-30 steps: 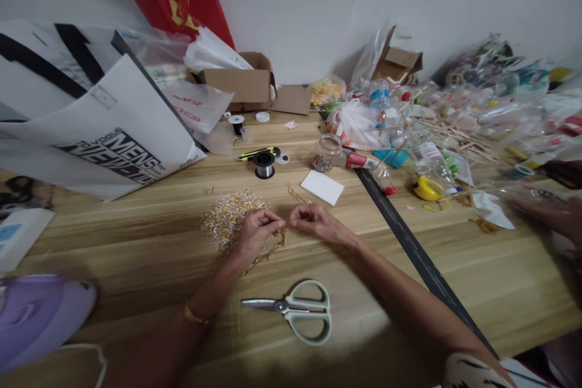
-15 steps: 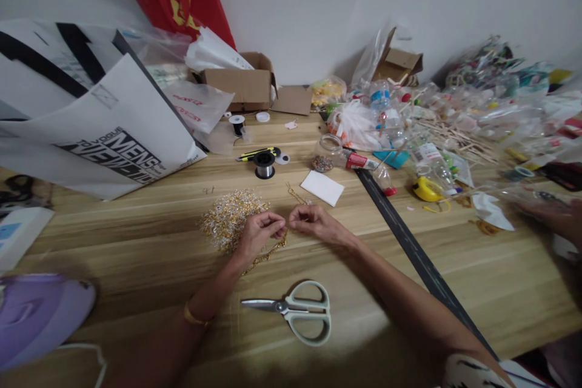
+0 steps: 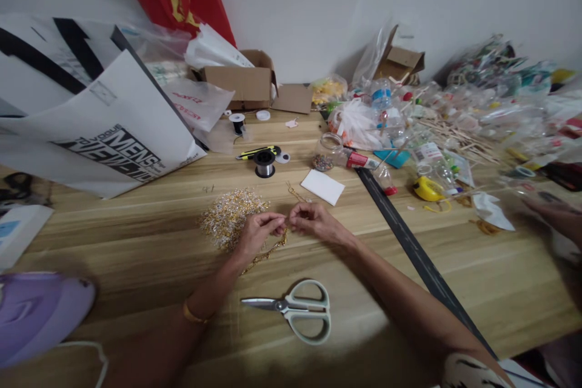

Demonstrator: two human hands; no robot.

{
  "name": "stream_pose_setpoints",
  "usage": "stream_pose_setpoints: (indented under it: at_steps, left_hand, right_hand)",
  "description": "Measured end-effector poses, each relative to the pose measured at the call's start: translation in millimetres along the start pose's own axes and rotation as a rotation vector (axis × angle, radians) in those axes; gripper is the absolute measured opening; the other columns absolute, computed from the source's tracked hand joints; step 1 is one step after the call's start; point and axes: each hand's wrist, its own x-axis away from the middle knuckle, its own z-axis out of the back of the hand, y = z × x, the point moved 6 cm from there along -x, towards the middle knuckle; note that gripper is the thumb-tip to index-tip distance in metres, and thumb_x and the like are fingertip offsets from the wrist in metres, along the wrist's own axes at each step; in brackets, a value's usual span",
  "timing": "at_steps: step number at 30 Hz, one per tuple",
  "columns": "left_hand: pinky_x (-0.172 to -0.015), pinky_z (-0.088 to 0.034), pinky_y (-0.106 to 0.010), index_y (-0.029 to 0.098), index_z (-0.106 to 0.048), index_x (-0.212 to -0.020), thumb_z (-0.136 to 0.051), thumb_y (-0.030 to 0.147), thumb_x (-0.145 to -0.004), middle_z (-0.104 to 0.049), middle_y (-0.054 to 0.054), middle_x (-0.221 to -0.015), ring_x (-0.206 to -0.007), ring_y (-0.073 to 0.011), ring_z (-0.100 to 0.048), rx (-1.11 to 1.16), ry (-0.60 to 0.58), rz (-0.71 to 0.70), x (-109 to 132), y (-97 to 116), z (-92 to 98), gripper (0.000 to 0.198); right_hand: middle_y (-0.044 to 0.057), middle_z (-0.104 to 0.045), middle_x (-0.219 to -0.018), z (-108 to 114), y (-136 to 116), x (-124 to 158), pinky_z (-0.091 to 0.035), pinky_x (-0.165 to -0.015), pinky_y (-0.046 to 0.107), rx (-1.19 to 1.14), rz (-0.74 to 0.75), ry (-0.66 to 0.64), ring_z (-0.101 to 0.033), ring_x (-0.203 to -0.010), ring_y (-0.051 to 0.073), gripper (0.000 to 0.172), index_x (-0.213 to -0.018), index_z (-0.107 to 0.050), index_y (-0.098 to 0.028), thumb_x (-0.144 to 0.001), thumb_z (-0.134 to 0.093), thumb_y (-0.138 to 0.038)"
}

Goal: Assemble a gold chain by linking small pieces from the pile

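My left hand is closed in a pinch, and a gold chain trails from its fingertips down to the tabletop. Touching or nearly touching it, my right hand is pinched too; whatever lies between its fingers is too small to make out. Beside my left hand spreads a pile of small gold and clear pieces. A short gold strand lies just beyond my right hand. Closer to me are scissors with pale handles, their blades pointing left.
Behind the hands are a wire spool, a yellow-black cutter and a white card. A purple iron stands left. Plastic bottles and bags crowd the back right. Another person's hand is at the right edge.
The fingertips of my two hands have come slightly closer together. The chain, pile and scissors stay in place. At the right edge the other person's hand has shifted a little.
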Motion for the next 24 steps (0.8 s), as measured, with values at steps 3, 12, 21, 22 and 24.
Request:
stream_pose_setpoints:
  at_steps: [3,12,21,22,24]
  left_hand:
    - [-0.055,-0.050,-0.024,0.012,-0.068,-0.077,-0.071,0.030,-0.063,-0.066,-0.002,-0.060,-0.054,-0.0119,-0.059,0.006,0.010,-0.001,0.9,-0.4,-0.1,0.023]
    - [-0.052,-0.050,-0.021,0.013,-0.062,-0.065,-0.070,0.030,-0.065,-0.063,-0.001,-0.055,-0.051,-0.0109,-0.058,-0.012,0.051,-0.049,2.2,2.2,1.1,0.019]
    - [-0.054,-0.050,-0.023,0.012,-0.064,-0.069,-0.069,0.028,-0.064,-0.065,-0.001,-0.057,-0.053,-0.0118,-0.059,-0.002,0.033,-0.044,0.7,-2.1,0.1,0.017]
    - [-0.054,-0.050,-0.022,0.012,-0.064,-0.070,-0.069,0.026,-0.063,-0.064,-0.001,-0.057,-0.053,-0.0117,-0.059,0.000,0.034,-0.044,1.1,-1.5,-0.3,0.016]
    - [-0.054,-0.049,-0.022,0.013,-0.063,-0.069,-0.069,0.024,-0.062,-0.064,-0.001,-0.058,-0.053,-0.0114,-0.059,0.009,0.040,-0.041,2.1,-0.5,-0.8,0.014]
  right_hand:
    - [0.001,-0.054,-0.067,-0.2,1.1,-0.5,-0.037,-0.052,0.021,-0.003,0.009,0.009,-0.045,-0.055,0.008,0.032,-0.080,-0.057,-0.012,-0.078,-0.060,-0.044]
    - [0.000,-0.051,-0.066,-1.0,0.2,-1.0,-0.033,-0.051,0.020,0.062,0.038,0.024,-0.042,-0.057,0.008,0.031,-0.079,-0.057,-0.011,-0.079,-0.059,-0.043]
    - [0.002,-0.055,-0.069,-1.8,-3.7,0.4,-0.036,-0.054,0.022,0.064,0.049,0.026,-0.044,-0.060,0.009,0.033,-0.080,-0.059,-0.012,-0.078,-0.060,-0.044]
    - [0.002,-0.055,-0.070,-2.2,-4.9,0.8,-0.035,-0.055,0.022,0.072,0.056,0.027,-0.045,-0.061,0.010,0.032,-0.080,-0.059,-0.012,-0.078,-0.060,-0.043]
    - [0.002,-0.055,-0.071,-3.1,-6.8,1.4,-0.034,-0.055,0.021,0.087,0.067,0.027,-0.045,-0.062,0.010,0.031,-0.081,-0.060,-0.011,-0.079,-0.060,-0.042]
